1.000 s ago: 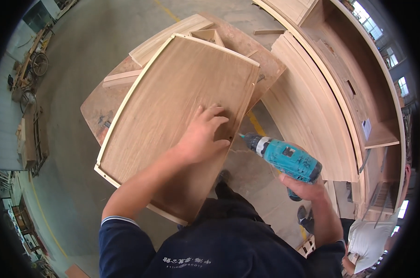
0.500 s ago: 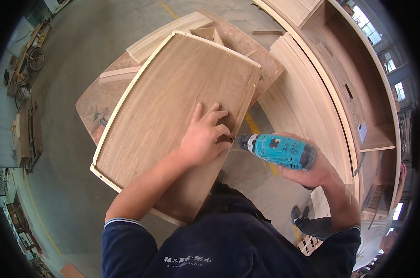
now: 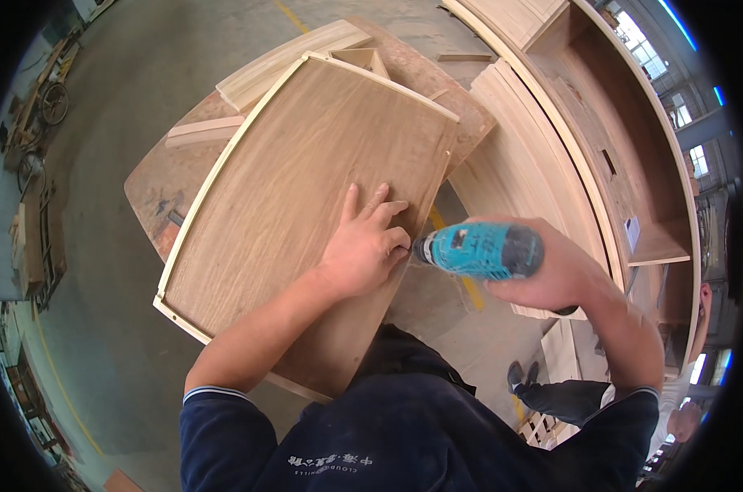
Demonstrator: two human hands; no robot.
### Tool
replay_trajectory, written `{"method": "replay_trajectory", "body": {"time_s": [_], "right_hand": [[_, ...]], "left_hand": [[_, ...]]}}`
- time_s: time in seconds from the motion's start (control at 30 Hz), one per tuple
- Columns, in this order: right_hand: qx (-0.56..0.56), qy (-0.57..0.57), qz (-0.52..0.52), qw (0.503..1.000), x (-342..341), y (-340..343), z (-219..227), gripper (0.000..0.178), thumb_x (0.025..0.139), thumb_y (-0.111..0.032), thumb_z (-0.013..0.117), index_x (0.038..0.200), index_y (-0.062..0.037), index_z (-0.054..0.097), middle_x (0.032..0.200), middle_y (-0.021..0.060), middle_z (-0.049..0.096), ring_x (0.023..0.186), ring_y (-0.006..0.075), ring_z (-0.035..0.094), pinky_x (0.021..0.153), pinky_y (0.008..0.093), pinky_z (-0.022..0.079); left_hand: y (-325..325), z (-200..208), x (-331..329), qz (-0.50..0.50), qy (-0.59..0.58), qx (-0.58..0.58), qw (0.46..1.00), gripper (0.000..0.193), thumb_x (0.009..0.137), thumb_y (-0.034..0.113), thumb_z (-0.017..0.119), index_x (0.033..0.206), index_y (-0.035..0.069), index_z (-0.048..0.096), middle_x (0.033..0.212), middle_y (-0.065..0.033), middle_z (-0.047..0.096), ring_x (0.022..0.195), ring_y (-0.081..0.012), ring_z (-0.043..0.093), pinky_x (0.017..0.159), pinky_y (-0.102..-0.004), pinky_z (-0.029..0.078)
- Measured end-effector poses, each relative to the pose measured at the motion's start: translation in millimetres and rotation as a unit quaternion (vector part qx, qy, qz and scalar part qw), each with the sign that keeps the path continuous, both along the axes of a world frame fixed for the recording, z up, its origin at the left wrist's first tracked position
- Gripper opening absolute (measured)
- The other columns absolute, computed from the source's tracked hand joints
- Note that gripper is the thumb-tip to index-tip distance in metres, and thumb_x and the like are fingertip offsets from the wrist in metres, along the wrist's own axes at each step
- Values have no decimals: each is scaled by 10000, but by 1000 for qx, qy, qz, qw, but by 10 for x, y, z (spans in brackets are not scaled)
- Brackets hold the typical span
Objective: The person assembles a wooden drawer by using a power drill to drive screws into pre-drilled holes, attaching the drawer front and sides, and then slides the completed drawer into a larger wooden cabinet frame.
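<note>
A wide wooden panel point(image 3: 306, 156) with pale edge strips lies in front of me, overhanging the worktable's near side. My left hand point(image 3: 359, 254) rests on its right edge, with some fingers spread over the wood. The thumb and index finger are curled together at the edge; whatever small thing they pinch there is too small to name. My right hand point(image 3: 556, 275) grips a teal power drill point(image 3: 474, 250), held level. Its dark chuck points left and its tip is right beside my left fingertips. The drill's handle is mostly hidden under its body and my hand.
Beneath the panel stands a worn worktable point(image 3: 154, 176) bearing loose wooden pieces point(image 3: 293, 61). A large wooden cabinet point(image 3: 584, 148) and a leaning stack of boards point(image 3: 523, 156) fill the right side. Another person point(image 3: 564, 402) is at the lower right, close to the cabinet.
My right elbow has swung outward and the drill's rear has risen slightly, turning its body more level. The chuck has come closer to the panel's edge. My left hand stays in place.
</note>
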State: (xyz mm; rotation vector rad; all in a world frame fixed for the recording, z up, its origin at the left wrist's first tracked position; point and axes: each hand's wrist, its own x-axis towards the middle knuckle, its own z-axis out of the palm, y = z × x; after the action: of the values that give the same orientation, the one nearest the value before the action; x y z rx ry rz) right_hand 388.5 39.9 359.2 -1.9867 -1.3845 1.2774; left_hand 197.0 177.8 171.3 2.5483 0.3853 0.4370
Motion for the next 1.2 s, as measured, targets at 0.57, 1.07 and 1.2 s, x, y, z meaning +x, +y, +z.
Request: {"method": "replay_trajectory", "body": {"time_s": [0.57,1.07,1.2], "right_hand": [[-159,-140,78,974,-82,488,295,325,742,-136,693,1044,-16,667,902,117,715,792,200,621,794,352,529],[19,-19,-24,999,294,19,264,279,758,-92,695,1031,-35,680,857,47,701,773,158,612,748,323,517],[-33,-59,-90,994,613,-207,220,256,786,-92,719,1036,-47,692,836,23,691,728,123,605,709,312,525]], "left_hand": [[-49,3,87,38,-48,14,998,200,795,189,768,988,135,771,1189,-73,601,1198,-309,506,1143,-601,266],[-96,-33,226,2,-20,3,1000,103,874,117,682,928,67,610,1044,-90,613,1020,-292,571,873,-433,415],[-99,7,269,80,-103,-362,923,63,1011,101,588,961,67,572,1037,-94,651,857,-207,638,759,-349,497]]}}
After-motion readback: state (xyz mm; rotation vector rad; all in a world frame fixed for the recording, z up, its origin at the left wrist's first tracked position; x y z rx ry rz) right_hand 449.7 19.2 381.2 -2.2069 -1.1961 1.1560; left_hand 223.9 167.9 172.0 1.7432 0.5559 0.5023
